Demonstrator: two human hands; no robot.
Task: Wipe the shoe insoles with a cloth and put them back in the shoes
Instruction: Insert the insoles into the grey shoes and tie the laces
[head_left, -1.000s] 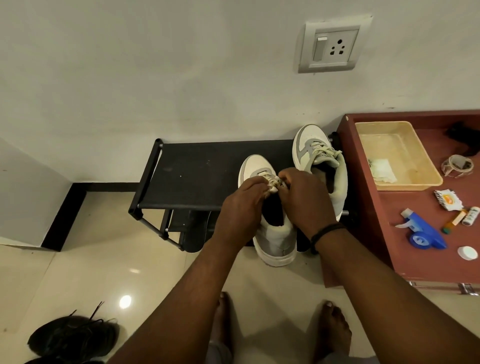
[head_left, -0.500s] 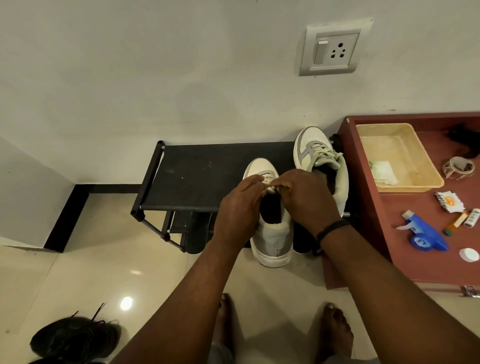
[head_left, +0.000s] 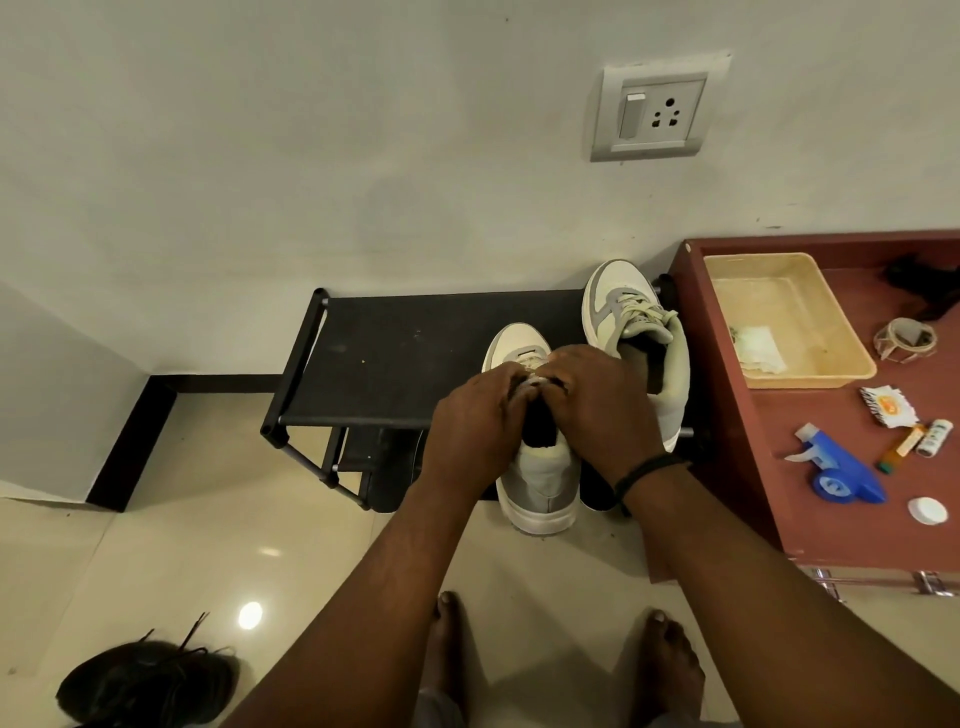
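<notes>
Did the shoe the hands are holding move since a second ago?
No. The near shoe keeps its place against the black rack: heel over the front bar, toe beside the other shoe. Only the camera shifted.

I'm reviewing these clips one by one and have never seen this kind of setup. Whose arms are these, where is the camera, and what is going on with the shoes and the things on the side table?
There is no machine here: a person wears a wide-angle camera on the head, looking down at their own arms and bare feet. The left hand and right hand meet over the laces of the near sneaker, fingers curled on them. That sneaker lies on the front edge of a black shoe rack, its heel overhanging. The second sneaker sits further back, untouched. To the right, a reddish table carries a beige tray holding a white cloth, a blue spray head and small items. Dark shoes lie on the floor.
</notes>
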